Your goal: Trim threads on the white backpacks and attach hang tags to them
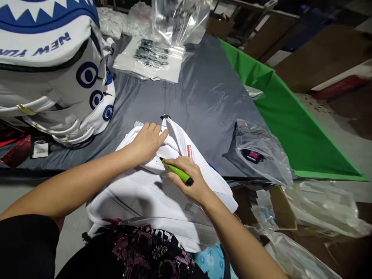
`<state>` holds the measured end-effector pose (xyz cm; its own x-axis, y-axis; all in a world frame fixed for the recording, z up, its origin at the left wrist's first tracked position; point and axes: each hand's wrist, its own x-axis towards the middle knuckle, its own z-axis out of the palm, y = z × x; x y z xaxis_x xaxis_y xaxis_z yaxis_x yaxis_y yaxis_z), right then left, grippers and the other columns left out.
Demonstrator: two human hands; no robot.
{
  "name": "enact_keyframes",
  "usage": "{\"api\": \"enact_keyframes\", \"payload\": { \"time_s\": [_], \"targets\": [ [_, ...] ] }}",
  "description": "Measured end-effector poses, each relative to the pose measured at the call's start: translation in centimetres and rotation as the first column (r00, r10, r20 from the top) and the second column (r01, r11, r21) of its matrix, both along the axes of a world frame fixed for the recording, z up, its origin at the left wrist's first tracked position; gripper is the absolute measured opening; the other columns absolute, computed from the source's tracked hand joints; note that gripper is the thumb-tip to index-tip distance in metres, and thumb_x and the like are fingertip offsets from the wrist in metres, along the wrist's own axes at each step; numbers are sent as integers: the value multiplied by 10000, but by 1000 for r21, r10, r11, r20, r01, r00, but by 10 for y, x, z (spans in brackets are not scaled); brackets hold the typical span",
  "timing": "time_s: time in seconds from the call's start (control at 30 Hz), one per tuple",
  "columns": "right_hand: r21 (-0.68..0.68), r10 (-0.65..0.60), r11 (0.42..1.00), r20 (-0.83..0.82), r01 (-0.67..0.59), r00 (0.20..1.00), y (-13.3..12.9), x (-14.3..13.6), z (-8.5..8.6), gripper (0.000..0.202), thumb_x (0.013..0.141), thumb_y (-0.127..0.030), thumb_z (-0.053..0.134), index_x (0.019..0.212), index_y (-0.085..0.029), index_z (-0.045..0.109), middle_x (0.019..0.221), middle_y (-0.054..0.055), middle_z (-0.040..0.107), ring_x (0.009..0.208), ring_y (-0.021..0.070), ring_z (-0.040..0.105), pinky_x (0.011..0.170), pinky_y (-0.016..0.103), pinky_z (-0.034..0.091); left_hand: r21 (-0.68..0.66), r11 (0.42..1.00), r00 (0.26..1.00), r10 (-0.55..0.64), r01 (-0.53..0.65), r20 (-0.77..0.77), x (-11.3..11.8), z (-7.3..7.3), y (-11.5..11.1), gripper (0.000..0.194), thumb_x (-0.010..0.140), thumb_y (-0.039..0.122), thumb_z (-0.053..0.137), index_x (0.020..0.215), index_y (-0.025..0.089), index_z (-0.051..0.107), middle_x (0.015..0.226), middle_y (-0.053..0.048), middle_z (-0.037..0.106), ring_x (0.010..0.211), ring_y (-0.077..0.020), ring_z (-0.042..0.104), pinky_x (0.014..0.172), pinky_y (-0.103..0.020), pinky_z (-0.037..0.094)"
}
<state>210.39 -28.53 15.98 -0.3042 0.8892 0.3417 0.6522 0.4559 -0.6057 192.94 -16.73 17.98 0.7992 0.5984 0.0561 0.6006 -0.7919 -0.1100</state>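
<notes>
A white backpack [124,197] lies across the table's near edge and hangs down towards me, with perforated fabric, straps and a small red label [190,151]. My left hand [148,141] is closed on a bunched white part near its top. My right hand [190,176] grips a bright green pen-shaped tool [178,170] with black ends. The tool's dark tip points left at the fabric, just below my left fingers. Whether the tip touches the cloth I cannot tell.
White bags with blue eye patterns [87,74] are stacked at the left on the grey-covered table [203,89]. Clear plastic packaging [180,23] lies at the back. A plastic bag with a dark item [261,151] sits right, beside a green panel [290,124]. Boxes and plastic crowd the lower right.
</notes>
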Motion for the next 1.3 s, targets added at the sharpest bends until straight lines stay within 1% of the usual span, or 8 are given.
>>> {"api": "enact_keyframes", "payload": {
  "time_s": [0.27, 0.4, 0.47, 0.6, 0.7, 0.87, 1.03, 1.3],
  "targets": [
    [-231, 41, 972, 15, -36, 999, 23, 18, -4, 222, 943, -307, 588, 1111, -218, 703, 1083, 61, 731, 1025, 219, 670, 938, 434, 484, -47, 998, 998, 50, -52, -41, 11, -8, 8, 465, 884, 176, 556, 1332, 98, 458, 1098, -147, 593, 1018, -299, 527, 879, -395, 366],
    [-237, 72, 970, 54, -57, 996, 27, 20, -5, 232, 929, -256, 581, 1121, -239, 712, 1053, 39, 745, 976, 212, 682, 918, 433, 483, -131, 988, 993, 76, -88, -92, 16, -7, 13, 459, 888, 205, 575, 1326, 116, 466, 1131, -156, 591, 1044, -313, 522, 898, -412, 369],
    [-205, 54, 978, 66, -39, 996, 29, 19, -8, 239, 925, -248, 579, 1120, -242, 716, 1047, 41, 748, 964, 216, 690, 905, 434, 487, -146, 985, 992, 79, -93, -96, 18, -8, 15, 554, 894, 255, 600, 1396, 115, 411, 1158, -166, 581, 1067, -321, 514, 913, -419, 367],
    [-166, 18, 986, 68, -7, 998, 33, 18, -16, 249, 921, -236, 591, 1144, -226, 701, 1078, 54, 748, 987, 223, 696, 905, 430, 489, -143, 985, 989, 82, -99, -122, 21, -14, 18, 944, 856, 384, 689, 1569, 137, 122, 1191, -170, 559, 1106, -342, 496, 983, -462, 337],
    [-180, 12, 984, 71, 1, 997, 36, 18, -20, 225, 914, -236, 611, 1121, -216, 698, 1066, 50, 753, 977, 218, 701, 903, 419, 488, -185, 977, 992, 91, -105, -83, 24, -20, 19, 1013, 855, 440, 678, 1591, 182, 31, 1226, -165, 542, 1145, -367, 471, 1034, -517, 284],
    [-214, 39, 977, 129, -10, 991, 46, 16, -17, 194, 915, -260, 621, 1089, -221, 696, 1046, 34, 758, 916, 211, 698, 889, 419, 473, -251, 957, 988, 127, -145, -87, 27, -22, 21, 936, 879, 373, 648, 1597, 164, 85, 1225, -178, 529, 1148, -371, 457, 1013, -495, 296],
    [-257, 103, 966, 283, -28, 954, 55, 11, -5, 150, 902, -246, 608, 999, -215, 718, 955, 44, 758, 880, 226, 691, 892, 437, 472, -270, 953, 991, 130, -136, -41, 26, -25, 24, 916, 882, 441, 649, 1593, 190, 129, 1189, -156, 534, 1145, -364, 449, 1017, -493, 302],
    [-261, 61, 965, 236, 3, 970, 56, 8, -6, 166, 922, -292, 606, 1021, -232, 726, 961, 30, 764, 843, 209, 683, 913, 444, 470, -305, 946, 992, 126, -111, 30, 23, -34, 27, 940, 871, 533, 636, 1588, 217, 117, 1218, -154, 505, 1208, -404, 401, 1043, -535, 264]
  ]
}}
